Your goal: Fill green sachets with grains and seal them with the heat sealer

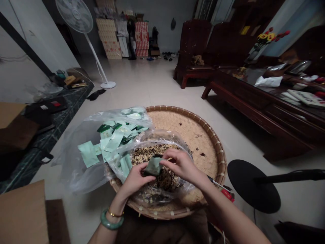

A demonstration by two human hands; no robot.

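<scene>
Between my two hands is a small pale-green packet, held above a clear plastic bag of mixed dark and cream dried bits. My left hand grips the packet's left and lower side with thumb and fingers. With bent fingers, my right hand pinches its upper right edge. To the left, a second clear bag holds many flat pale-green packets. Both bags rest on a round woven bamboo tray; the left one hangs over its rim. What is inside the held packet is hidden.
A black round stand base is close to the tray's right. Cardboard boxes stand at the left, beside a dark marble ledge. Farther off are a white fan, a dark wooden table and stacked cartons.
</scene>
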